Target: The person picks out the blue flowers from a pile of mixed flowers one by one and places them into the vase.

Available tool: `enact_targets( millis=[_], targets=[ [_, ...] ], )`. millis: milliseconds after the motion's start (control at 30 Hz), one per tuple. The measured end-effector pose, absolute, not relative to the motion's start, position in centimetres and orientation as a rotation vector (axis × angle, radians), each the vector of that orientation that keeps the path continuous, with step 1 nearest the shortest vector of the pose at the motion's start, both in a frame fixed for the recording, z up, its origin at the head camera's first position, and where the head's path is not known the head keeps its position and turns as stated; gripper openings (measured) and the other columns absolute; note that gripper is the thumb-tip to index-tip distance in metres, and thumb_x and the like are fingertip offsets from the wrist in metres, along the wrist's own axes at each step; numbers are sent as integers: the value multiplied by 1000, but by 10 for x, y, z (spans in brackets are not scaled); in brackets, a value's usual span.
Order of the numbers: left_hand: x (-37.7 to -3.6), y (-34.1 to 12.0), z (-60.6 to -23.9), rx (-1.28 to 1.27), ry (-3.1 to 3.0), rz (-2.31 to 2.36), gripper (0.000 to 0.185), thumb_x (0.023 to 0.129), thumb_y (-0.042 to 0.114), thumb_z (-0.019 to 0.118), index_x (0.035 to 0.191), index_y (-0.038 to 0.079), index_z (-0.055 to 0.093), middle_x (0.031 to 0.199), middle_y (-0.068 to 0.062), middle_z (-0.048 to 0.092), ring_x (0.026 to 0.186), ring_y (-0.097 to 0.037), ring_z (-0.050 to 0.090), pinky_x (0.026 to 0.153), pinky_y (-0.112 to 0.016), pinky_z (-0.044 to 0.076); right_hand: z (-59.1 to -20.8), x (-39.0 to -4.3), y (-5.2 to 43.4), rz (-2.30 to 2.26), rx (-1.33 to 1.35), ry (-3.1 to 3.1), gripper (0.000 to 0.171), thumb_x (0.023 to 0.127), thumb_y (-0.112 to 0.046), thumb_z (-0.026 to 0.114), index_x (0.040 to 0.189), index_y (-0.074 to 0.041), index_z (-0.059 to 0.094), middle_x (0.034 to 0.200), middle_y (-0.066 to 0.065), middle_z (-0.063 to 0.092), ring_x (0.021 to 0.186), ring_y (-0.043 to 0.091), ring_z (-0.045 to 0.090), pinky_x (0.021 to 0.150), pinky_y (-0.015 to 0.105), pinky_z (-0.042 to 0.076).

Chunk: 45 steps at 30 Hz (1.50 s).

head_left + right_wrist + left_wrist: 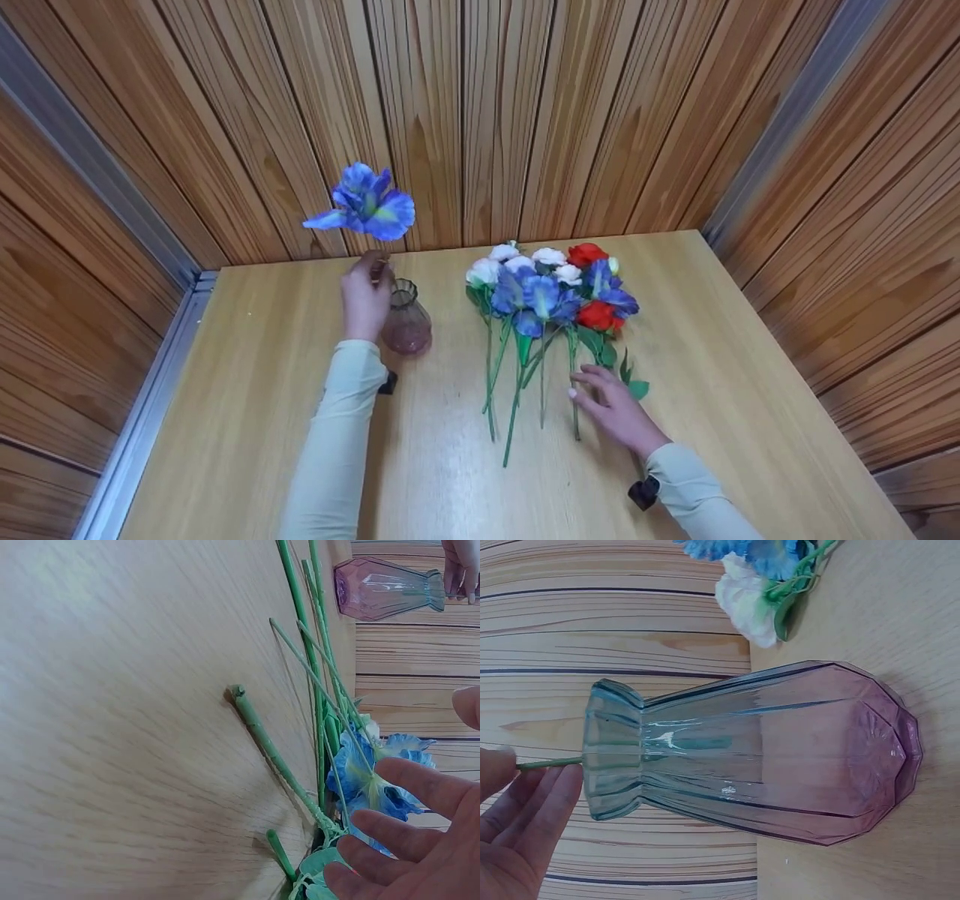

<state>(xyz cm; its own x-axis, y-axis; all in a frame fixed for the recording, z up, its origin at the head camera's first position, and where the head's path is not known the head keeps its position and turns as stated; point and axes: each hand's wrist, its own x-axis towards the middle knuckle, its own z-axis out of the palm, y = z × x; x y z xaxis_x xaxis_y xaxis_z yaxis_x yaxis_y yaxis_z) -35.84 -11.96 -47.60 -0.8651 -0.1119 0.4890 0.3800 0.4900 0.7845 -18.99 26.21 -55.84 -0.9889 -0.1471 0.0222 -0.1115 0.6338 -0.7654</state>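
My left hand pinches the green stem of a blue iris between thumb and fingers, its bloom above the hand. The stem's lower part enters the mouth of a glass vase, blue-green at the neck and pink at the base; a blurred green length shows inside. The vase stands upright on the table. My right hand hovers with spread fingers by the stems of a bunch of artificial flowers and holds nothing. In the right wrist view, a thick cut stem lies near its fingers.
The bunch has white blooms, red roses and blue irises, stems pointing toward me. Wood-panelled walls enclose the light wooden table at the back and sides. A metal rail runs along its left edge.
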Motion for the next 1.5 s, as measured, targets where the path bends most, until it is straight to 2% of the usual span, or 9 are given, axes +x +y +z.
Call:
enact_targets(
  millis=[233,400,567,800,1167,1500],
  targets=[
    [-360,-118,-477,-216,-2183,-1390,7,89,-3,62,93,-2,68,84,-14,66,76,-24,64,65,-36,55,-558,-190,262,-1309,-234,2810,51,93,-43,59,127,-5,60,142,19,42,133,40,33,107,60,23],
    [-361,-117,-475,-189,-2194,-1379,16,85,-7,63,99,-1,66,81,-14,66,74,-25,66,65,-38,56,-558,-190,262,-1318,-242,2808,49,93,-42,59,126,-4,61,141,20,43,132,40,34,107,61,23],
    [-363,-118,-476,-175,-2210,-1372,19,87,-5,62,105,-2,65,83,-13,66,76,-23,65,65,-37,55,-560,-190,260,-1316,-238,2808,49,93,-42,59,124,-4,62,142,20,42,133,40,33,107,61,23],
    [-362,-120,-478,-179,-2210,-1325,13,93,3,60,101,0,69,88,-12,66,79,-23,61,66,-37,52,-560,-188,260,-1318,-206,2800,49,93,-44,58,124,-6,62,144,18,41,134,39,31,108,60,22],
    [-362,-122,-482,-145,-2274,-1307,5,90,1,62,91,-1,67,85,-12,66,79,-25,63,69,-37,54,-563,-187,261,-1321,-199,2803,49,93,-45,59,123,-7,63,144,17,41,134,39,31,108,60,22],
    [-363,-123,-485,-114,-2289,-1233,10,90,2,59,86,-4,67,86,-17,66,79,-31,63,73,-41,52,-565,-184,262,-1324,-177,2791,48,93,-43,59,123,-6,63,144,16,41,135,40,30,107,61,22]
  ],
)
